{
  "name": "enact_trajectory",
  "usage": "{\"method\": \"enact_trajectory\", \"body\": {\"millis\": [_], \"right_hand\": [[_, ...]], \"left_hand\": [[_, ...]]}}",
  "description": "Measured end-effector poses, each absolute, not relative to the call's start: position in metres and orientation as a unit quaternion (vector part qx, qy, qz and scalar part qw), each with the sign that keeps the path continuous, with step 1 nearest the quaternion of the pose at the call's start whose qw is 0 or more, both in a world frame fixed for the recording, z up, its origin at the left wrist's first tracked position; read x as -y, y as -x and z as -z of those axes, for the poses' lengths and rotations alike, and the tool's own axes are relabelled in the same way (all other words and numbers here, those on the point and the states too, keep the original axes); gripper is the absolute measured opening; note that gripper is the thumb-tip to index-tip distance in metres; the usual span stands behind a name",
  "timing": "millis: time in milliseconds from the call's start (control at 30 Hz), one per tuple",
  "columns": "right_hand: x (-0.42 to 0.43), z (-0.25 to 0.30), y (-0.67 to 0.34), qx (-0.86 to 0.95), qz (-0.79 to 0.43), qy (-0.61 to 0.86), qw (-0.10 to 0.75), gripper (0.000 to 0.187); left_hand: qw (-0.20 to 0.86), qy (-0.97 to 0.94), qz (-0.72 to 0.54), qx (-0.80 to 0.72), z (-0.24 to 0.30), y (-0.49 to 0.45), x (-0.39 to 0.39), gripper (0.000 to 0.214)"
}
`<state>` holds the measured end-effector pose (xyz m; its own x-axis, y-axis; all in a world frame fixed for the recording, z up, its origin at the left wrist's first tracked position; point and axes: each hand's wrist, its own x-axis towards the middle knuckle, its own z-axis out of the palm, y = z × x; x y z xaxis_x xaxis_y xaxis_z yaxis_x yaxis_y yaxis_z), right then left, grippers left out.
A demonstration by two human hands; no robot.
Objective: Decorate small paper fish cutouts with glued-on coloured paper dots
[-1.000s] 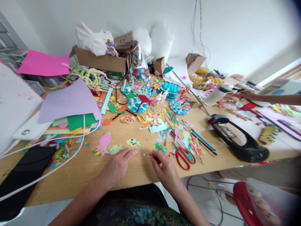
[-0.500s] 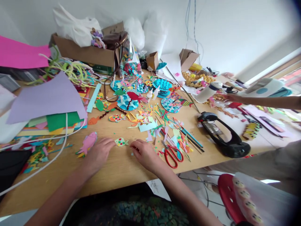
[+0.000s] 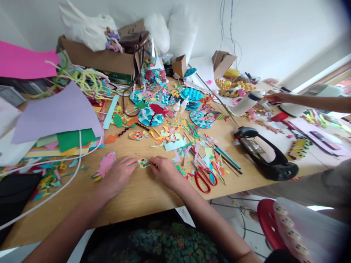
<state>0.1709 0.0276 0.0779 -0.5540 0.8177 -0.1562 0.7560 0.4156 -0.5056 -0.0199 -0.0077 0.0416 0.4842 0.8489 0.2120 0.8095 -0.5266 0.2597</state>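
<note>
A small spotted paper fish lies on the wooden table between my two hands. My left hand rests flat on the table, its fingertips touching the fish's left end. My right hand has its fingers curled and pinches the fish's right end. A pink paper fish lies just left of my left hand. Red-handled scissors lie to the right of my right hand, among paper scraps.
A lilac sheet tops a stack of coloured paper at the left, crossed by a white cable. A black tool sits at the right. Another person's hand touches a white bottle. A cardboard box stands at the back, a red stool below.
Both my hands have moved forward and closed in on the spotted fish, which has turned a little. The other person's hand stays by the white bottle.
</note>
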Motion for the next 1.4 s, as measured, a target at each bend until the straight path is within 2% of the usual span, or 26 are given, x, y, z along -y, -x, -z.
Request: {"method": "enact_trajectory", "body": {"millis": [333, 733, 833, 1000, 1400], "right_hand": [[-0.026, -0.073, -0.165, 0.855, -0.235, 0.462, 0.037, 0.03], [-0.019, -0.069, -0.162, 0.854, -0.201, 0.48, 0.021, 0.028], [-0.017, -0.073, -0.164, 0.854, -0.203, 0.478, 0.023, 0.027], [-0.013, -0.081, -0.174, 0.837, -0.228, 0.49, 0.088, 0.028], [-0.014, -0.074, -0.167, 0.843, -0.23, 0.485, 0.045, 0.029]], "left_hand": [[0.049, -0.857, -0.168, -0.485, -0.036, 0.02, 0.012, 0.037], [0.046, -0.847, -0.119, -0.516, -0.045, 0.014, 0.022, 0.027], [0.05, -0.844, -0.124, -0.52, -0.046, 0.013, 0.024, 0.028], [0.05, -0.852, -0.152, -0.498, -0.049, 0.017, 0.026, 0.033], [0.042, -0.852, -0.16, -0.497, -0.031, 0.018, 0.021, 0.04]]}}
